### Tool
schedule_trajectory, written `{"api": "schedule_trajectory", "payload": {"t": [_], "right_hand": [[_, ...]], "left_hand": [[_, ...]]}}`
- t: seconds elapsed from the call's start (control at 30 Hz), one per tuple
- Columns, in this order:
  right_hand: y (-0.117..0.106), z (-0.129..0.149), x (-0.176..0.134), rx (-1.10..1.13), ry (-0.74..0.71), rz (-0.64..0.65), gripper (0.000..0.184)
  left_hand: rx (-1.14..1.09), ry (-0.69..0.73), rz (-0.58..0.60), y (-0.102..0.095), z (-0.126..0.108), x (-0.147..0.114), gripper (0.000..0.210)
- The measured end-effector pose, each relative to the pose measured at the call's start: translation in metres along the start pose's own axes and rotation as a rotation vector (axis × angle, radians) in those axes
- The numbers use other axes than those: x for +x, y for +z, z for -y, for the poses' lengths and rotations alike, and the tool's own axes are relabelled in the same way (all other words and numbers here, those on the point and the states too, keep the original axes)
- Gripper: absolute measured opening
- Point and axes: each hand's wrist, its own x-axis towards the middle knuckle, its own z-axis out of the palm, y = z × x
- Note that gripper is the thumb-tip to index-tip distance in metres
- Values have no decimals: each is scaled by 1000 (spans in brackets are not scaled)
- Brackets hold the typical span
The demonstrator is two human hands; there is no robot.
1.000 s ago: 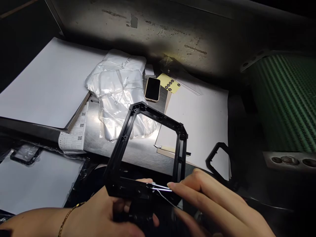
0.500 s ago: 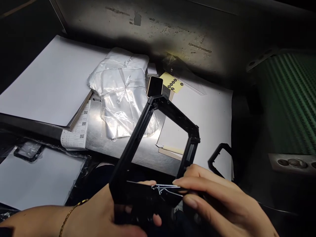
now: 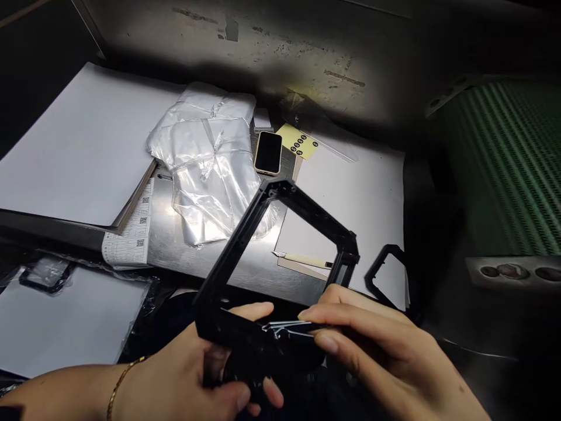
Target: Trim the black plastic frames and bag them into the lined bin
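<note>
My left hand (image 3: 193,362) grips a black plastic frame (image 3: 232,251) by its lower left corner, tilted up in front of me. Its thumb lies under the frame's bottom part and one finger shows above it. Between the thumb and fingers of my right hand (image 3: 377,345) is a small shiny metal tool, which looks like a nail clipper (image 3: 280,328). Its narrow end points left, at the lower bar of the frame. Whether it touches the plastic I cannot make out, since the bar is dark. Part of the clipper is hidden by my right fingers.
Tied clear plastic bags (image 3: 210,164), a phone (image 3: 268,153), a yellow sticker sheet (image 3: 298,140) and a craft knife (image 3: 302,259) lie on the metal table (image 3: 170,248). White sheets (image 3: 87,140) are stacked left. Another black frame (image 3: 372,269) lies right, a wrapped one (image 3: 33,278) lower left.
The frame has dropped slightly in view, uncovering the phone and more of the craft knife. The clipper has shifted a little left along the lower bar, and a left finger is extended further above it.
</note>
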Motion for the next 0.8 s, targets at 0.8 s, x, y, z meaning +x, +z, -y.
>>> {"api": "schedule_trajectory", "payload": {"t": [0.8], "right_hand": [[6,0,-21,-256,-102,-146,32]], "left_hand": [[-38,68,122,-4,6,-11,39]]}}
